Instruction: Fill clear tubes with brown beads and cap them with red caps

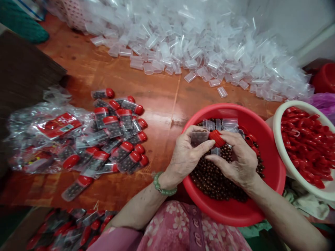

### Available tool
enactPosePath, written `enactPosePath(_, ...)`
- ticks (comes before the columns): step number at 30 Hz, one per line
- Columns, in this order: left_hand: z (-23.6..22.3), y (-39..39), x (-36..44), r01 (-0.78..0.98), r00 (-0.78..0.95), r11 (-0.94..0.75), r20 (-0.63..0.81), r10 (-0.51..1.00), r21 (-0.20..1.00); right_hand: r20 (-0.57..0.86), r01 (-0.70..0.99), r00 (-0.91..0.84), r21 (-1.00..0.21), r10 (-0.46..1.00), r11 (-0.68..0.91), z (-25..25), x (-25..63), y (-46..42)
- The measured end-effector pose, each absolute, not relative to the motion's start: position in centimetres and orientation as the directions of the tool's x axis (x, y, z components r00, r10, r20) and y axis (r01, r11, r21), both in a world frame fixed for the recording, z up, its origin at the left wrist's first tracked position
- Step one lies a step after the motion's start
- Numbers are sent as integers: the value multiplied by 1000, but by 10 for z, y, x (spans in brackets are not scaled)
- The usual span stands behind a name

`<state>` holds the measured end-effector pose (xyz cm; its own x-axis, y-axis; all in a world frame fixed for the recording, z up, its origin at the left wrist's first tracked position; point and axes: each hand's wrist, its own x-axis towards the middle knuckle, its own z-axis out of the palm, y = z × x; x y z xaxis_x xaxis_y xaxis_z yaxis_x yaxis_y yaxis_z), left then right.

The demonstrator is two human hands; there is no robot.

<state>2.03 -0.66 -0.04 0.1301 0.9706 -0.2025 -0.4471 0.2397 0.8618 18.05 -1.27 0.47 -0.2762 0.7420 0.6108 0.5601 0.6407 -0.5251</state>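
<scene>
Over a red basin [193, 202], my left hand [184, 155] grips a clear plastic container [198, 138] with dark content showing through its wall. My right hand [239, 160] pinches a red cap [217, 138] at the container's end, and my left thumb touches the cap too. Whether the cap is fully seated I cannot tell. Below the hands, the basin holds many small brown balls [217, 177]. Several empty clear containers [230, 124] and a few red caps [250, 139] lie among them toward the back.
A white bowl of red caps [277, 139] stands at the right. Empty clear containers [164, 52] are heaped along the back of the wooden table [159, 94]. Filled red-capped containers [125, 153] pile up at the left beside a clear plastic bag [23, 118]. More filled ones [75, 226] lie below the table edge.
</scene>
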Motion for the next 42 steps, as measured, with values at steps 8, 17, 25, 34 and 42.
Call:
enactPosePath(8, 2, -5, 21, -478, 175, 269, -210, 962, 836, 621, 606, -402, -370, 673, 704, 15, 185, -11)
enactPosePath(17, 1, -5, 20, -465, 206, 287, -213, 955, 838, 556, 590, -512, -326, 655, 739, 20, 195, -4)
enactPosePath(25, 2, -5, 20, -467, 236, 335, -250, 939, 818, 498, 578, -554, -346, 667, 739, 24, 197, -5)
enactPosePath(34, 6, -4, 15, -423, 319, 257, -122, 940, 869, 432, 562, -580, -401, 690, 723, 30, 200, -5)
enactPosePath(42, 8, -4, 16, -394, 265, 253, -155, 952, 884, 356, 539, -205, -737, 912, 409, 11, 204, -17)
